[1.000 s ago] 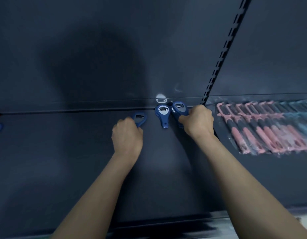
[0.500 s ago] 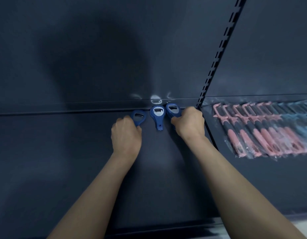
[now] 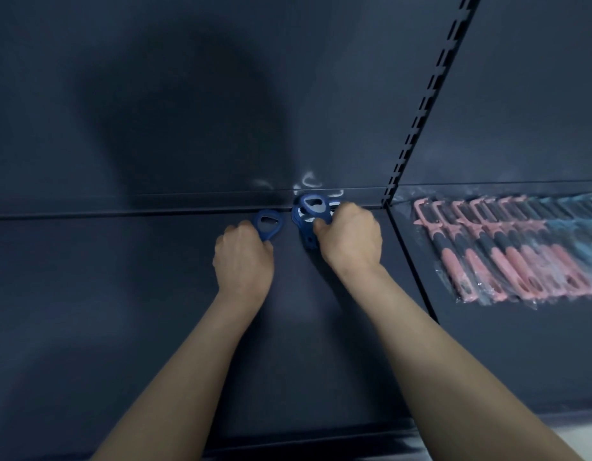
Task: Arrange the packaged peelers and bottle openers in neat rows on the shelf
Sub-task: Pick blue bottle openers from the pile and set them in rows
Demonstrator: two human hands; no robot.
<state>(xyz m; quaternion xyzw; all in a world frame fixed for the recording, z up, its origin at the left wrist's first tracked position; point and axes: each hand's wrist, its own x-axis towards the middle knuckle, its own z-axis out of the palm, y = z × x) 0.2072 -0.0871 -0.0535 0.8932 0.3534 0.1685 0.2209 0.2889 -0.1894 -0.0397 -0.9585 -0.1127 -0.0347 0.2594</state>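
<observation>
The near edge of a dark blue metal shelf [image 3: 155, 327] runs along the bottom of the view, and both bare forearms reach over it toward the back. The shelf surface is flat and matte, and a seam separates it from a second shelf section on the right. On the far part of the left section, the left hand [image 3: 243, 261] is closed around the handle of a blue bottle opener [image 3: 269, 224]; its ring-shaped head sticks out beyond the fingers and points away from the person, so the long axis goes from front to back. Just beside it, the right hand [image 3: 349, 239] grips another blue bottle opener [image 3: 314, 206] by the handle, head also pointing to the back wall, over one more opener [image 3: 306, 232] that lies on the shelf under it. On the right section lies a row of packaged peelers [image 3: 507, 251], pink ones and farther blue ones, overlapping, heads toward the back. Behind everything stands the dark back panel [image 3: 188, 94], with a slotted upright [image 3: 427, 94] between the sections.
</observation>
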